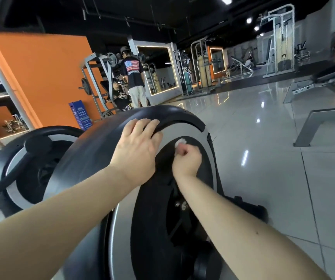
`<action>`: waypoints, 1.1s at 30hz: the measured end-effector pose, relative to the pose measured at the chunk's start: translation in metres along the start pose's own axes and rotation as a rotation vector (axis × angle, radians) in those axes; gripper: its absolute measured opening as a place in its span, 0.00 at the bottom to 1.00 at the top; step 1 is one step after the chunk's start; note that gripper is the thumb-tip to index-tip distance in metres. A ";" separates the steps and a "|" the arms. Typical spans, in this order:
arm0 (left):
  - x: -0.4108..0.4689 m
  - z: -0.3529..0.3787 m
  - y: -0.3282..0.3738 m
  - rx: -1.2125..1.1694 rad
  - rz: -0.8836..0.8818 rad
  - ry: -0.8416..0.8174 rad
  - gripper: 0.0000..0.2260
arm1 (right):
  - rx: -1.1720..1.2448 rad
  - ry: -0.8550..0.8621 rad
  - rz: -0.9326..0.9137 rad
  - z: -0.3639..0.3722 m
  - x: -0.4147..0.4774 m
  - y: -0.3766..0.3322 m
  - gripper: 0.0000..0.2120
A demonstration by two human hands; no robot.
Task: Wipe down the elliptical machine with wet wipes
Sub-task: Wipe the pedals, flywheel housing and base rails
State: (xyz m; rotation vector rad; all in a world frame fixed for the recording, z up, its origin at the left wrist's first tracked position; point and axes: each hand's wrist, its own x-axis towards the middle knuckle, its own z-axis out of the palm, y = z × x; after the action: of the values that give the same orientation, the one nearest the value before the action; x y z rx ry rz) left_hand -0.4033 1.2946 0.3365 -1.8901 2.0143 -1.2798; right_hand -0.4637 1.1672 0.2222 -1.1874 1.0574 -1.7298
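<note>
left hand (137, 147) atop elliptical housing (94, 158) | wipe (180, 141) in right hand (185, 158), on side disc (154, 209) | second elliptical (31, 168) at left

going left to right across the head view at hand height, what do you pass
neighbouring machine's wheel cover → left hand, resting on the elliptical's black housing → right hand, gripping the wet wipe against the wheel's side → grey metal frame on the floor
</note>
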 end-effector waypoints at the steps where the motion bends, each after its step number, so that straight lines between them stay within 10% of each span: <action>1: -0.013 0.001 -0.005 -0.010 0.010 0.029 0.24 | 0.002 0.045 0.025 0.005 0.007 0.002 0.09; 14: -0.049 0.027 -0.018 -0.152 -0.013 0.217 0.21 | 0.165 -0.123 -0.218 -0.007 -0.106 0.020 0.10; 22: -0.048 0.028 -0.016 -0.145 -0.030 0.188 0.20 | 0.031 0.108 0.183 0.000 0.012 0.039 0.11; 33: -0.049 0.027 -0.016 -0.093 -0.032 0.179 0.21 | 0.087 -0.327 -0.305 -0.038 -0.163 0.044 0.10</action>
State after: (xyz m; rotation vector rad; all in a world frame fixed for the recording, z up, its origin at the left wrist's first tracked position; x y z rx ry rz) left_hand -0.3639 1.3257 0.3065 -1.9169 2.1735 -1.4355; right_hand -0.4501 1.3074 0.1225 -1.5735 0.6245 -1.7074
